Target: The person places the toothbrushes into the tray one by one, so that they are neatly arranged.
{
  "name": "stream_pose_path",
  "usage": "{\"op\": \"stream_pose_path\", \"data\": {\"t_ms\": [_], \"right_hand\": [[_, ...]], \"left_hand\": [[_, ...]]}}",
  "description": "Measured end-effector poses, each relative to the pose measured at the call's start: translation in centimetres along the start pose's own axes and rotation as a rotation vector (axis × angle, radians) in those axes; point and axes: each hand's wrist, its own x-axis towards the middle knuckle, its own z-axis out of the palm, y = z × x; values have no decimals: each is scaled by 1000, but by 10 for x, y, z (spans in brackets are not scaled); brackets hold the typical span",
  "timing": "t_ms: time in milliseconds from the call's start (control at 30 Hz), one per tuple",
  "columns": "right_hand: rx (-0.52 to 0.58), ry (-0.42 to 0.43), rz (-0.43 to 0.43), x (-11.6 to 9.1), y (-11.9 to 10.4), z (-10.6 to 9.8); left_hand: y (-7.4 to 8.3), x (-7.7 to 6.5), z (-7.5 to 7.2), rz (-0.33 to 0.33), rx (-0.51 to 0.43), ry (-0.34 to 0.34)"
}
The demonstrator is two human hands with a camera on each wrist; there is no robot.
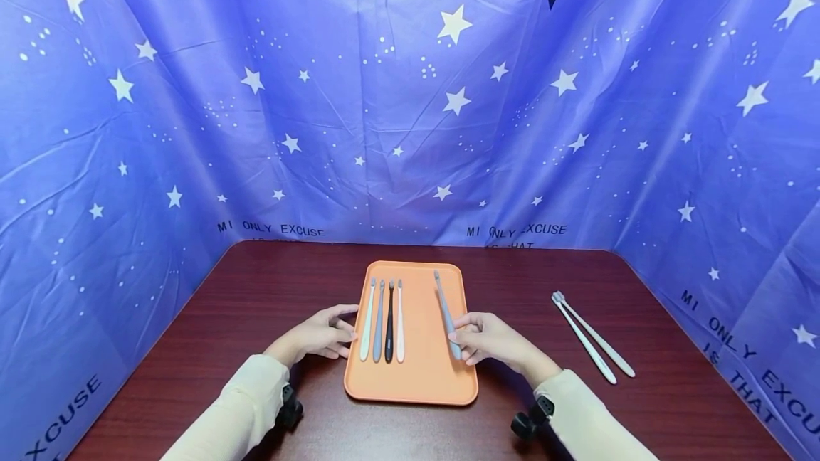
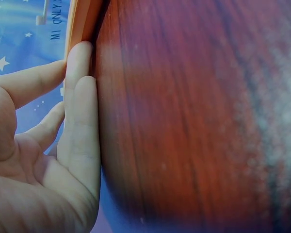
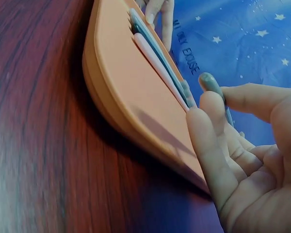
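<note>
On an orange tray (image 1: 419, 383), four slim toothbrushes lie side by side at the left: a pale green toothbrush (image 1: 368, 326), a blue-grey toothbrush (image 1: 378, 326), a black toothbrush (image 1: 389, 329) and a pink toothbrush (image 1: 400, 326). My right hand (image 1: 490, 340) pinches another grey-blue toothbrush (image 1: 445, 304) near the bottom of its handle, over the tray's right side. In the right wrist view, its handle end (image 3: 209, 81) stands between thumb and fingers, above the tray. My left hand (image 1: 320, 333) holds the tray's left edge, thumb at the rim and fingers against the side.
Two white toothbrushes (image 1: 592, 340) lie on the dark red wooden table (image 1: 275, 276) to the right of the tray, heads together and handles spread. A blue star-patterned cloth (image 1: 371, 91) hangs behind and at both sides of the table.
</note>
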Motion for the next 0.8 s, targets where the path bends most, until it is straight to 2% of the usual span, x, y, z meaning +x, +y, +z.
{"op": "stream_pose_path", "data": {"t_ms": [500,800], "right_hand": [[-35,16,12,19,-2,33],[-40,45,10,28,-4,46]], "left_hand": [[1,0,1,1,-3,-5],[2,-2,-1,3,-9,-19]]}}
